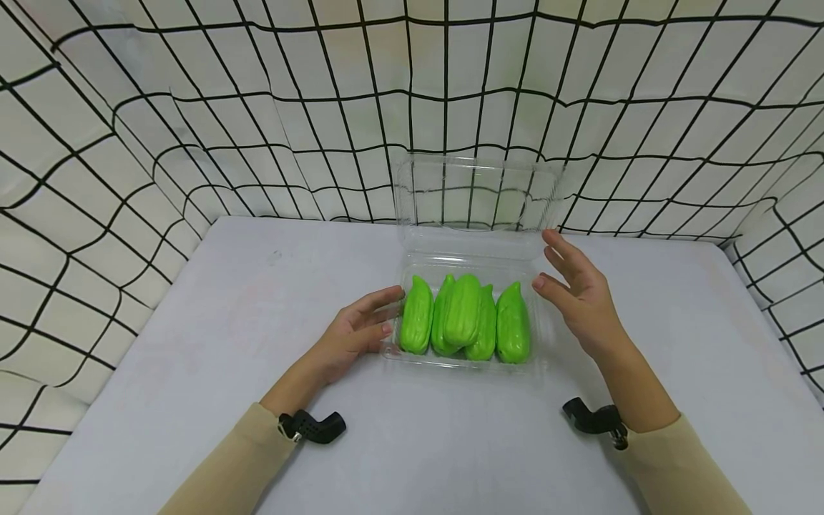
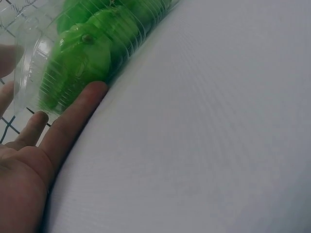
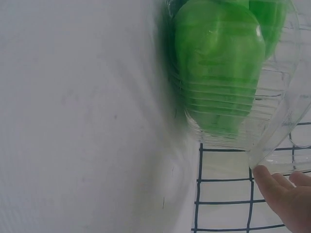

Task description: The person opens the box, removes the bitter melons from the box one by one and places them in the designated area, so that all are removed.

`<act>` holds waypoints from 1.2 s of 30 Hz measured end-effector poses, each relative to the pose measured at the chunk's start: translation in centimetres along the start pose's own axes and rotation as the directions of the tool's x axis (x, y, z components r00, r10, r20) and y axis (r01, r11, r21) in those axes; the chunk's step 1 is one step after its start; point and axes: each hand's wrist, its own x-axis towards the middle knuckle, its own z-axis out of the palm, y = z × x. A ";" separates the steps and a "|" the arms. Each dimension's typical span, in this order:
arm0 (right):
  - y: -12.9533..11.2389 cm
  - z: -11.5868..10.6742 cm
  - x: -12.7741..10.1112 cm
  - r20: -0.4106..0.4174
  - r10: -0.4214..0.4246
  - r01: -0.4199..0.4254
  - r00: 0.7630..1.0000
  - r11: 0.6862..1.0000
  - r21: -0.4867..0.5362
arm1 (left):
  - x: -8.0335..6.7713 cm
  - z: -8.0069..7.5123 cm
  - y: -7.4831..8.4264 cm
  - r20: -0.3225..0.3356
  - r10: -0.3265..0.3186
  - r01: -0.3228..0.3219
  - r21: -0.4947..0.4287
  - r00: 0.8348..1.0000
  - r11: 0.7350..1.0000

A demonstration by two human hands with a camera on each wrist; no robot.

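A clear plastic clamshell box [image 1: 463, 363] lies on the table with its hinged lid [image 1: 476, 163] raised at the back. Several long, ridged bright-green vegetables [image 1: 462, 311] lie inside, one on top of the others; their exact kind is unclear. At the box's left side is my left hand [image 1: 354, 332], its fingers extended along the wall. One left fingertip [image 2: 97, 87] touches the lower wall in the left wrist view. My right hand [image 1: 582, 304] is held by the right side, fingers loosely spread, a fingertip [image 3: 261, 172] at the box's clear edge. Neither hand grips anything.
A white table [image 1: 270, 286] carries the box. Black grid netting [image 1: 309, 100] over white walls rises behind the table and on both sides. A black strap-on device sits on the left wrist [image 1: 312, 427] and another on the right wrist [image 1: 595, 418].
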 end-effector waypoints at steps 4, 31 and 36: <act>0.0 0.0 0.0 -0.001 0.005 -0.005 1.000 1.000 -0.001 | 0.0 0.0 0.0 -0.005 -0.002 0.002 0.003 1.000 1.000; 0.5 0.2 0.1 0.014 0.055 -0.054 0.998 0.998 -0.025 | 0.0 0.1 0.0 -0.004 -0.005 0.005 -0.004 1.000 1.000; 0.3 0.3 0.1 0.010 0.053 -0.053 0.999 0.998 -0.034 | 0.0 0.1 0.1 -0.007 -0.004 0.004 -0.004 1.000 1.000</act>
